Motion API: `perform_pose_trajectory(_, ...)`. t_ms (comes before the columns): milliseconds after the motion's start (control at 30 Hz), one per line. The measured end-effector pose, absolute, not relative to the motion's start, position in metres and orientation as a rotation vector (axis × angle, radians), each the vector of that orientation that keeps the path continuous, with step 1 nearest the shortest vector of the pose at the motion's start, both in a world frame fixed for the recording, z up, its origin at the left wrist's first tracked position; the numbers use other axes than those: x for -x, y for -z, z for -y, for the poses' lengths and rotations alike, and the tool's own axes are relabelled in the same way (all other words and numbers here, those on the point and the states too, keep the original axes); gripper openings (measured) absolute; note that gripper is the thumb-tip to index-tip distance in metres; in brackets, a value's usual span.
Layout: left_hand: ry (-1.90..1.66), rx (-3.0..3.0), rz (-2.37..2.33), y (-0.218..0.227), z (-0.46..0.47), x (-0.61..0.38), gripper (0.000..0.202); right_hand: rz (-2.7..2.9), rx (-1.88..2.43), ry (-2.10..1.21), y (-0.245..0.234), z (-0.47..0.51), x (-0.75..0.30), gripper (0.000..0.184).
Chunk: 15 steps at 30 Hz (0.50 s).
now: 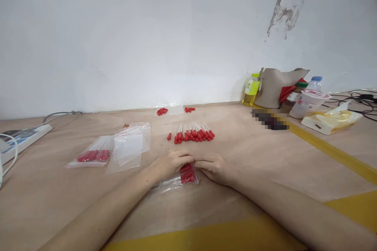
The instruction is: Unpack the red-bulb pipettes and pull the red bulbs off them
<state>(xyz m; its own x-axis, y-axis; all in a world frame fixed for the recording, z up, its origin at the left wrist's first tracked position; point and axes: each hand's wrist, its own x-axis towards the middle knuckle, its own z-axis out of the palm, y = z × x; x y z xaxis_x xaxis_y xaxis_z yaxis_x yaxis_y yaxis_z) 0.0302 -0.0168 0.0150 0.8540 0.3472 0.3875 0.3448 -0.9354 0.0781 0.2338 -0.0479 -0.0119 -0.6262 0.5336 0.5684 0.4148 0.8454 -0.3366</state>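
Observation:
A clear plastic zip bag (173, 183) lies on the table in front of me, with red-tipped pieces inside it. My left hand (172, 163) is closed on the bag's upper edge, thumb and fingers together. Against the same edge my right hand (216, 168) is closed too, its fingertips meeting those of the left. Part of the bag is hidden under my fingers. Just beyond the hands is a loose row of white sticks with red bulb tips (194, 135). To the left lies a filled bag of red-tipped sticks (93, 155), overlapping several flat clear bags (129, 149).
Near the wall, another clear bag (176, 110) lies between small red pieces (190, 109). At the right stand a yellow drink bottle (251, 91), a grey bag (269, 86), a lidded cup (308, 104) and a yellow packet (331, 119). A power strip (29, 139) sits far left.

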Motion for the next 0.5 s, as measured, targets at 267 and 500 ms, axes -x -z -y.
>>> perform_pose_trajectory(267, -0.525, -3.123, -0.509, -0.014, 0.019, -0.033, 0.026, 2.569, 0.493, 0.539, -0.002, 0.045, -0.232, 0.031)
perform_pose_trajectory(500, -0.499, -3.201, -0.509, -0.022, 0.015, -0.025, 0.025, 2.656, 0.391, 0.547, -0.009, 0.04, -0.24, 0.024)
